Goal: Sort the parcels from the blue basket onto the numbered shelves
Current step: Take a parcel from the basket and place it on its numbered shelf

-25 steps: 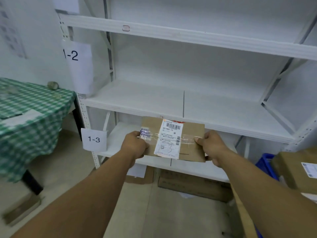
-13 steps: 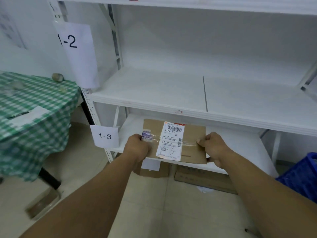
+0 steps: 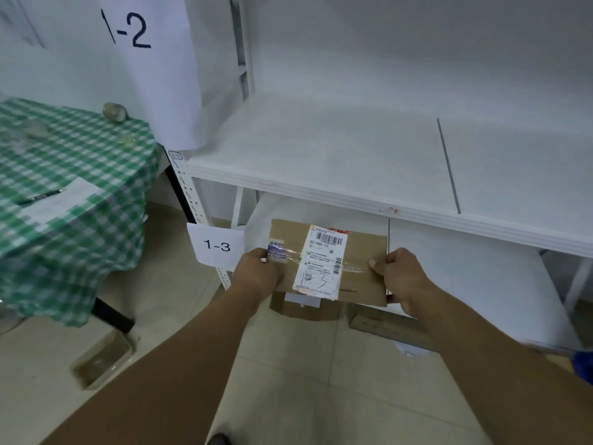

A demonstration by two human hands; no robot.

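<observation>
Grips the parcel [image 3: 364, 248] at both ends with left hand [image 3: 256, 273] and right hand [image 3: 401, 277], fingers clenched round it, level for sliding onto the 1-3 shelf [image 3: 465, 271].

Arms are pointing to 12 o'clock; left hand [image 3: 256, 274] is gripping parcel [image 3: 362, 245] at 9 o'clock, right hand [image 3: 402, 277] at 3.
</observation>
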